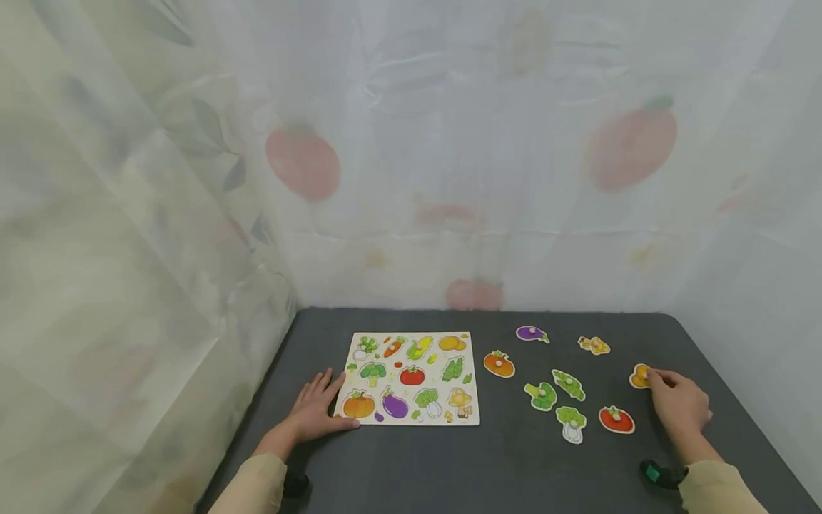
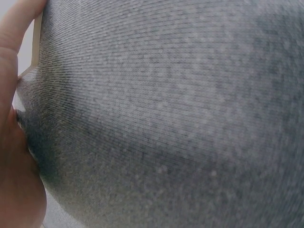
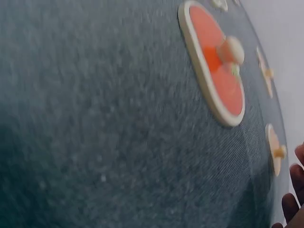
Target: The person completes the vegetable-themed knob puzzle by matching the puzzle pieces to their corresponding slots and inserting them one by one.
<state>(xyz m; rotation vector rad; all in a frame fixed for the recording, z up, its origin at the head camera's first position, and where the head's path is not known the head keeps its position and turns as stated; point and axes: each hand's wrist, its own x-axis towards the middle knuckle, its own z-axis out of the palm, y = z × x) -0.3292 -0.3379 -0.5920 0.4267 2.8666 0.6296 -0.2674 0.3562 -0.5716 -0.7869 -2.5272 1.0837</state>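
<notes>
The left hand (image 1: 315,410), fingers spread, rests at the left edge of a white vegetable puzzle board (image 1: 443,417); its thumb lies along the near corner. In the left wrist view, the thumb (image 2: 9,52) covers part of the board's edge. Far right, the right hand (image 1: 682,403) reaches to a yellow knobbed puzzle piece (image 1: 638,376), its fingertips overlapping the piece's right side. The right wrist view shows fingers (image 3: 298,183) slightly apart from a knobbed piece (image 3: 274,147). A tomato piece (image 1: 616,420) lies just left of this hand.
Between board and right hand lie an eggplant piece (image 1: 529,333), pumpkin piece (image 1: 499,365), mushroom piece (image 1: 595,345), pea pod piece (image 1: 568,385), broccoli piece (image 1: 541,397) and bok choy piece (image 1: 571,426). Everything sits on a dark table (image 1: 488,471), with printed curtains (image 1: 398,271) behind.
</notes>
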